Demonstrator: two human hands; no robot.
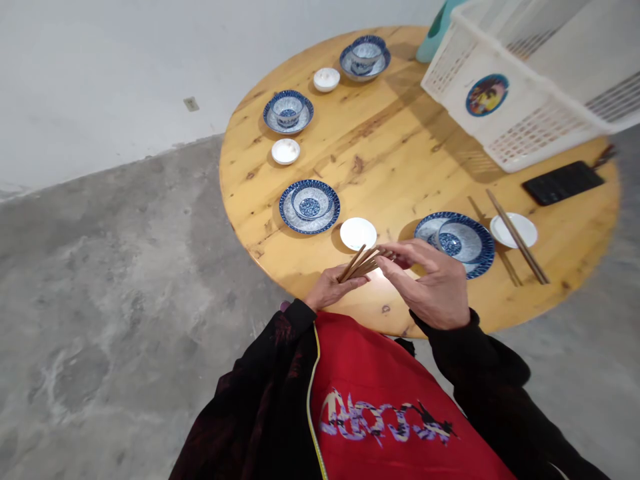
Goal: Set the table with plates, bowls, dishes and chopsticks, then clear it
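Observation:
My left hand (331, 287) is closed around a bundle of several brown wooden chopsticks (361, 264) near the table's front edge. Over the far ends of the bundle, my right hand (434, 283) is bent with thumb and fingers pinched at the sticks. A small white dish (358, 233) lies just beyond the bundle. Past my right hand, a blue-and-white bowl (459, 241) sits on a patterned plate (484, 261), partly hidden by the hand. To its right, a pair of chopsticks (521, 241) rests across another small white dish (529, 230).
On the round wooden table (380, 160) stand more bowl-and-plate settings, a near one (310, 207) and others along the left edge, with small white dishes (285, 152). A white plastic basket (525, 127) occupies the back right, beside a teal object (434, 40). A black phone (563, 183) lies near it.

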